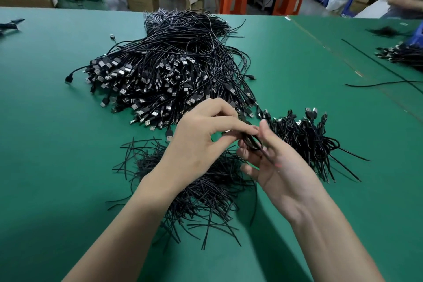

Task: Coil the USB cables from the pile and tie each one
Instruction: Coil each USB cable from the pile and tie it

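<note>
A: Where is the cable being worked on?
B: Middle of the frame, between both hands: a small black coiled USB cable (250,142), held above the green desk (57,144).
A: And each grip?
B: The left hand (201,137) pinches the coil's top narrowly between thumb and forefinger. The right hand (274,167) curls its fingers round the coil from below, thumb raised. A thin black strand (267,157) crosses its palm.
A: The rest?
B: The big pile of loose black USB cables (171,71) lies behind, upper centre. A heap of short black wire ties (201,192) sits under the forearms. A heap of coiled black cables (304,137) lies just right of the hands.
</note>
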